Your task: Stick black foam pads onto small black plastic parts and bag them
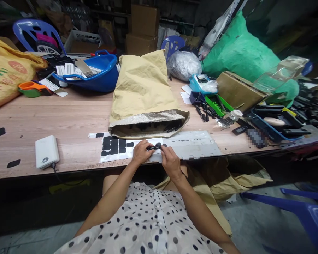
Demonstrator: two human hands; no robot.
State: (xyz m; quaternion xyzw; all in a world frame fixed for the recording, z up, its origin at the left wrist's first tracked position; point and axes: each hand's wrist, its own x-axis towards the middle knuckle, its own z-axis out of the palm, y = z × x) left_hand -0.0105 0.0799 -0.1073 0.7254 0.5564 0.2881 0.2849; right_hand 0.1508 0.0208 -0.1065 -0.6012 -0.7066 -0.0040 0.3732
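At the front edge of the wooden table [69, 120], both my hands meet over a small black part [155, 146] with a round end. My left hand [141, 152] pinches its left end and my right hand [170, 160] pinches the round end. Just left of my hands lies a white sheet [116, 150] covered with several black square stickers. A grey flat panel [193, 144] lies under and to the right of my hands. Behind them a big tan paper sack [144, 91] lies on its side, its open mouth showing dark parts inside.
A white power bank [46, 151] with a cable sits at the left front. A blue basin [100, 72] with cards, an orange and green tape dispenser [31, 88] and a yellow sack [5, 70] are at back left. Trays of black parts [278, 121], a green bag [241, 53], a plastic bottle [229, 119] crowd the right.
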